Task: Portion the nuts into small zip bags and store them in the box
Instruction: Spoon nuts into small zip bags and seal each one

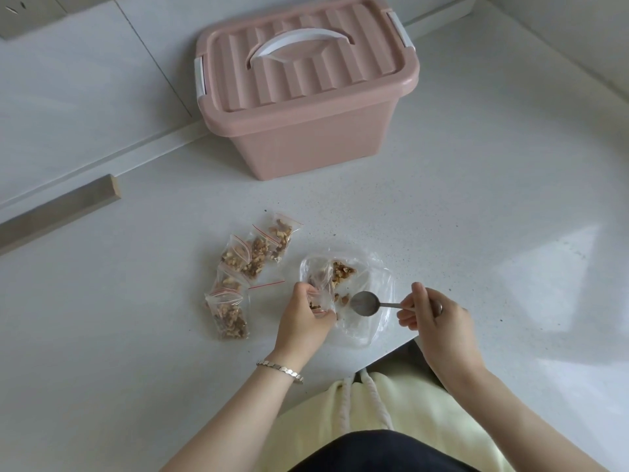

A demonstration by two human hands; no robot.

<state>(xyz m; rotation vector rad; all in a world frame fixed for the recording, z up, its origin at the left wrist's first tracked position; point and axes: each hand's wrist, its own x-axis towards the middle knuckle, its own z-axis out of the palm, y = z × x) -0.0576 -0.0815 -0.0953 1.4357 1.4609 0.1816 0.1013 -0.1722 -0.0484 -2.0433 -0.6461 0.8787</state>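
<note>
My left hand (pixel 303 315) grips a small clear zip bag (pixel 321 287) partly filled with walnut pieces, held over a larger clear plastic bag (pixel 371 277) spread on the counter. A pile of walnut pieces (pixel 342 271) lies in that large bag. My right hand (pixel 432 315) holds a metal spoon (pixel 364 303) by its handle; the bowl looks empty and hovers just right of the small bag. Several filled zip bags (pixel 245 267) with red seals lie to the left. The pink storage box (pixel 306 131) stands behind, its lid closed.
The white speckled counter (pixel 476 216) ends in a notch at the front edge near my body. A wooden strip (pixel 58 212) lies along the back left by the wall. A wall socket (pixel 20 11) sits at the top left.
</note>
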